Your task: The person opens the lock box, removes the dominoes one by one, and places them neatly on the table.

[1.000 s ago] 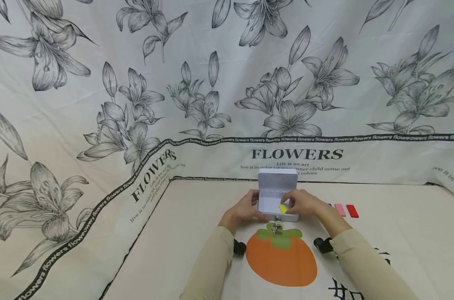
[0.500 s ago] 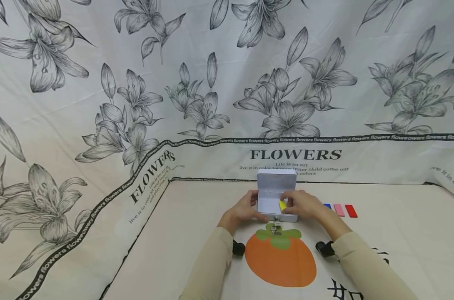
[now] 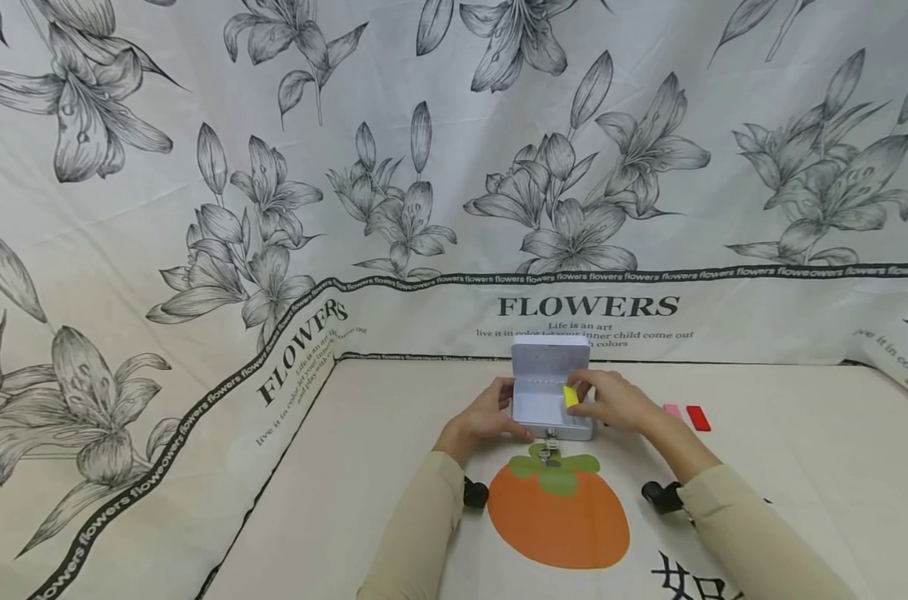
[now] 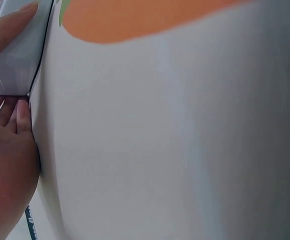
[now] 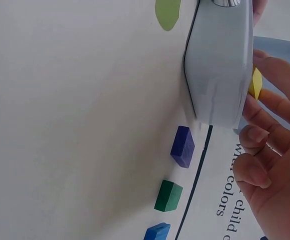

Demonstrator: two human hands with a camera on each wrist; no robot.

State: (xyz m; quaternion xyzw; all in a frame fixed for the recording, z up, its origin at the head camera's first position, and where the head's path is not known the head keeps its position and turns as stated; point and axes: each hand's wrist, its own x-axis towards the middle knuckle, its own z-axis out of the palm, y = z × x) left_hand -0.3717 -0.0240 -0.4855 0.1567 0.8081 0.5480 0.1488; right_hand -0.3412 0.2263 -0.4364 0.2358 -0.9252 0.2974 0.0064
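Observation:
A pale metal box (image 3: 570,432) stands on the table with its hinged lid (image 3: 550,360) raised and a latch hanging at the front. My left hand (image 3: 486,412) holds the box's left end, thumb across the front wall and fingers against the side. My right hand (image 3: 613,400) pinches a small yellow block (image 3: 571,397) between thumb and fingers, over the right part of the open box. In the right wrist view the yellow block (image 5: 256,82) shows just past the box's rim, partly covered by the fingers. Its other fingers are bent beside the box.
Right of the box lie a purple block (image 5: 183,146), a green block (image 5: 168,196), a blue block (image 5: 157,232), a pink block (image 3: 673,411) and a red block (image 3: 698,418). A printed orange persimmon (image 3: 559,521) marks the cloth in front. A flowered curtain (image 3: 394,208) hangs behind.
My right hand has lifted the yellow block slightly and shifted it right; the block now stands more upright. The left hand stays on the box.

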